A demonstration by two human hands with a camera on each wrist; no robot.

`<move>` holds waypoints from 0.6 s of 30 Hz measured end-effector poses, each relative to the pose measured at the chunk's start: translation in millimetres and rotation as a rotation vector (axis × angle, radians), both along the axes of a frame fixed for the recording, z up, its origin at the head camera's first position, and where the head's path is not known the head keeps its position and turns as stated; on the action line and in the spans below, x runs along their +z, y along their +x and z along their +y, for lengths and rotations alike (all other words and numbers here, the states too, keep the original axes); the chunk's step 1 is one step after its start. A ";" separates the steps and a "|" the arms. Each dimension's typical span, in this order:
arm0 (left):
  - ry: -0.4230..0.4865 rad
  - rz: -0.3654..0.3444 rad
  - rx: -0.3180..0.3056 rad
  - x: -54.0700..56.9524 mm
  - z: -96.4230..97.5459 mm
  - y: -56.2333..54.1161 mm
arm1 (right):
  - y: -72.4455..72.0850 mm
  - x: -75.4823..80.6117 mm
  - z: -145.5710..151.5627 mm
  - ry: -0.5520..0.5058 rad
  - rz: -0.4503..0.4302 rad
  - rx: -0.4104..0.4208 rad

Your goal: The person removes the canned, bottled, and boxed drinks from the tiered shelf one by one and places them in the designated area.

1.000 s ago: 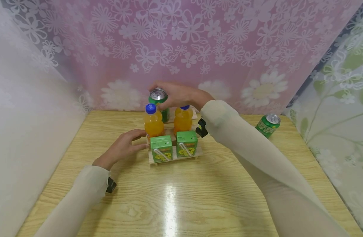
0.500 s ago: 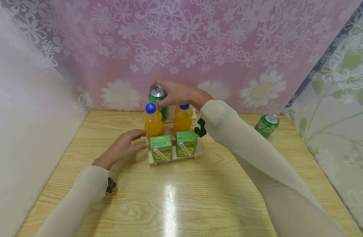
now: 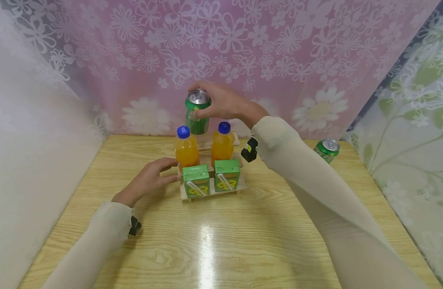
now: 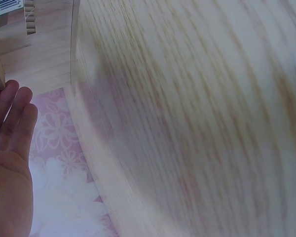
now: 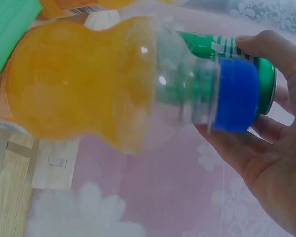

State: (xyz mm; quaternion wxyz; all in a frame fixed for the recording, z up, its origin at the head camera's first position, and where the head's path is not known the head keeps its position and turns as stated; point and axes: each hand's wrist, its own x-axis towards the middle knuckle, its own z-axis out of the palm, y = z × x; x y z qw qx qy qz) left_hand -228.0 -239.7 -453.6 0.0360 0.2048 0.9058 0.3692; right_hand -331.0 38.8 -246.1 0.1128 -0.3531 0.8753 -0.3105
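Note:
My right hand (image 3: 225,102) grips a green soda can (image 3: 197,116) near its top and holds it above the back step of a small wooden tiered stand (image 3: 213,192). In the right wrist view, a blue-capped bottle of orange drink (image 5: 84,84) partly covers the can (image 5: 202,44). My left hand (image 3: 149,180) holds the left edge of the stand, its thumb and fingertips against the wood. Two orange drink bottles, left (image 3: 187,150) and right (image 3: 222,145), stand on the middle step. Two green juice boxes, left (image 3: 197,181) and right (image 3: 227,175), stand on the front step.
A second green can (image 3: 328,149) stands at the right of the wooden table (image 3: 163,249), partly hidden by the right sleeve. Flowered pink cloth (image 3: 221,48) hangs behind the stand, and pale cloth (image 3: 33,160) closes off the left side.
My right hand has raised the green can up off the stand's back step and slightly to the right, uncovering the right bottle's cap. The left hand has stayed at the stand.

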 end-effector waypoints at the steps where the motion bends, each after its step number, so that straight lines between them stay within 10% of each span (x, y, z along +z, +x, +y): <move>1: -0.001 0.001 -0.001 0.1 0.1 0.1 | -0.7 0.4 1.8 -0.008 0.008 -0.005; 18: -0.017 -0.009 0.009 1.2 0.0 1.1 | -3.7 -1.3 37.5 -0.093 0.048 -0.137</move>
